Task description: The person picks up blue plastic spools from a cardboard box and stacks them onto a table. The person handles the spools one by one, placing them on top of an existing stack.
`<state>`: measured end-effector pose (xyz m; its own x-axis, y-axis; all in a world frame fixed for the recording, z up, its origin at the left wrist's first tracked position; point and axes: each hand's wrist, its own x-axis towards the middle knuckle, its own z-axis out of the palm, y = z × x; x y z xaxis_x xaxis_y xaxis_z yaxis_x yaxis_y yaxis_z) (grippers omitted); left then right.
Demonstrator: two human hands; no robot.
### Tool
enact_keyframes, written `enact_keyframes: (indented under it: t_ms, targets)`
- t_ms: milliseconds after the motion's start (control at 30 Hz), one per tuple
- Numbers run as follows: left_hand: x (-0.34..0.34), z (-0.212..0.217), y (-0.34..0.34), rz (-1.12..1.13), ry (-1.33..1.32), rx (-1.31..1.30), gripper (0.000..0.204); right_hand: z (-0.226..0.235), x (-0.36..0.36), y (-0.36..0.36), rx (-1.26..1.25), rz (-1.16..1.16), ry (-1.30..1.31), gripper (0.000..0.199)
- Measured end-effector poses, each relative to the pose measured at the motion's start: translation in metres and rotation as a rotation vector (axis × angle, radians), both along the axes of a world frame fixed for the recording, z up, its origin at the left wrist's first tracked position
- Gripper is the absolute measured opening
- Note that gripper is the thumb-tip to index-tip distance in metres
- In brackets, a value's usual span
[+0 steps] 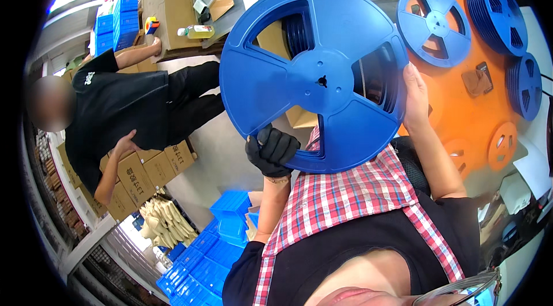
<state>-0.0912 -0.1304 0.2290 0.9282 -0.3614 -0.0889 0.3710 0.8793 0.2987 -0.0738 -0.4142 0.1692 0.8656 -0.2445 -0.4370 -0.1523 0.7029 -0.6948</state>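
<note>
One blue reel [335, 72]: my gloved left grip [272, 149] curls closed at its lower left; my bare right grip [416, 97] clasps its right side.

A red-checked apron [351, 193] overlies a black T-shirt [299, 265].

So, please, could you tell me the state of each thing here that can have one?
Big blue reel: held up between both hands.
Left hand: gloved, fingers curled at the reel's rim.
Right hand: bare, against the reel's right edge.
Pale blue reel: not held.
Bottle: capped.
Cardboard boxes: stacked.
</note>
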Motion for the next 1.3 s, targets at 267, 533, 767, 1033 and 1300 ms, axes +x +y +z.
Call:
enact_keyframes:
  t_ms: [267,533,767,1033,1300]
  targets:
    - [0.02,0.001,-0.009,-0.102,-0.083,-0.036,0.016,0.012,0.004,-0.015,-1.105,-0.183,-0.154,0.036]
    - [0.024,-0.002,-0.016,-0.175,-0.097,-0.067,0.011,0.065,0.003,0.008,-1.529,0.315,-0.278,0.035]
    - [0.019,0.001,-0.015,-0.187,-0.09,-0.071,0.011,0.069,0.003,0.019,-1.23,0.423,-0.243,0.032]
    - [0.009,0.002,-0.009,-0.16,-0.081,-0.074,0.011,0.063,-0.001,0.027,-1.178,0.362,-0.287,0.028]
    - [-0.003,0.004,-0.006,-0.12,-0.043,-0.057,0.01,0.068,-0.009,0.027,-1.163,0.412,-0.319,0.024]
